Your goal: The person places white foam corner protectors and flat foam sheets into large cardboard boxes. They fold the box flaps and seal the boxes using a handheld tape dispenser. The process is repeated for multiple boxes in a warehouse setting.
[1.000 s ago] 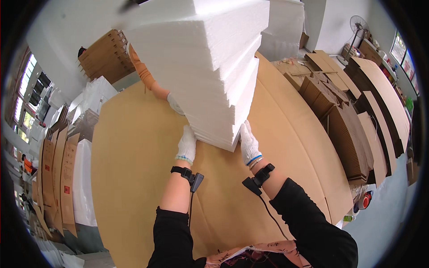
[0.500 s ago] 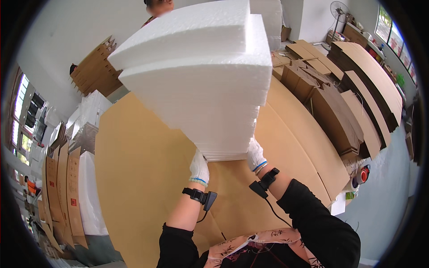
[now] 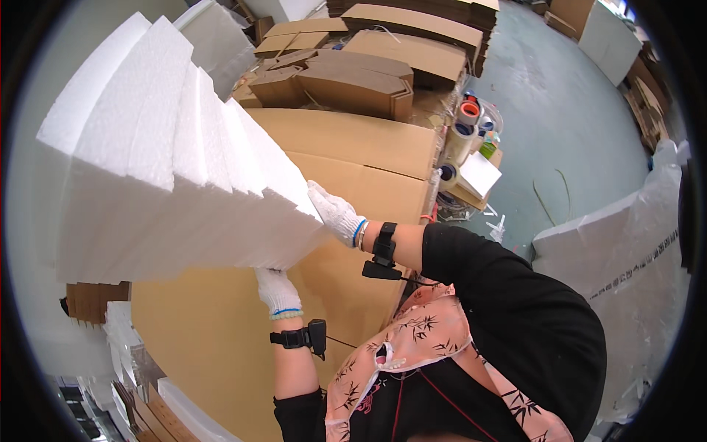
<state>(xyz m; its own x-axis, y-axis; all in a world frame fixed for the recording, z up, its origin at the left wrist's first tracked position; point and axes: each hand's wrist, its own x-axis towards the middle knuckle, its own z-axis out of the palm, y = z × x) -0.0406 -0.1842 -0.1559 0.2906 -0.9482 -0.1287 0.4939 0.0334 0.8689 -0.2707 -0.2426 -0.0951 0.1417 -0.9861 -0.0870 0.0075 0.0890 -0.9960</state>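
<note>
A tall stack of white foam boards (image 3: 169,214) rises at the left over the cardboard-covered table, its layers slightly staggered. In a white knitted glove, my right hand (image 3: 335,214) grips the stack's right side low down, the fingers laid along the board edges. My left hand (image 3: 278,292), also gloved, holds the near lower edge, and its fingertips are hidden against the foam. Both wrists carry black strapped devices. Under the stack spreads the brown cardboard surface (image 3: 353,258); whether the lowest board touches it cannot be made out.
Folded cardboard pieces (image 3: 339,81) lie along the far side. Tape rolls (image 3: 460,136) and small items crowd the table's right edge. A plastic-wrapped white stack (image 3: 611,272) stands at the right, with grey floor (image 3: 545,147) beyond. More brown cardboard (image 3: 96,300) is at the left.
The view has swung to the right, so the foam stack now appears at the left, seen more from its side. Both hands are still on it. The person beyond the stack is out of sight.
</note>
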